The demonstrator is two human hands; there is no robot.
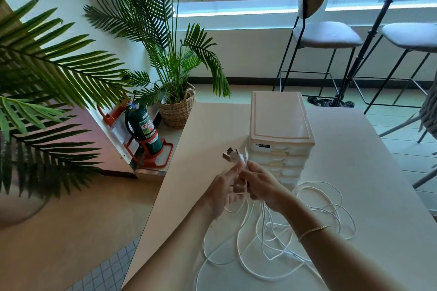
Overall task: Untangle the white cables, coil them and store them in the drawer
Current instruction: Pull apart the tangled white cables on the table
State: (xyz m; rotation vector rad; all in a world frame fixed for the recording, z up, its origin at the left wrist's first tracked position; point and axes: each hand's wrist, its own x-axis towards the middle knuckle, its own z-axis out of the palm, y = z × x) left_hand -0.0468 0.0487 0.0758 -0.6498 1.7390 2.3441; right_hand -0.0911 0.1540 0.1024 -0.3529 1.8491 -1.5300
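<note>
White cables (267, 241) lie in loose tangled loops on the pale table (369, 172), below and to the right of my hands. My left hand (224, 190) and my right hand (262, 184) meet above the table and both hold the cable ends, whose metal USB plugs (230, 153) stick up past my fingertips. Strands hang from my hands down into the tangle. A small white drawer unit (281, 125) stands just behind my hands, with all its drawers closed.
The table's left edge runs diagonally past my left forearm. On the floor to the left are a green fire extinguisher (143, 129) in a red stand and a potted palm in a wicker basket (177, 111). Bar stools (324, 35) stand at the back right.
</note>
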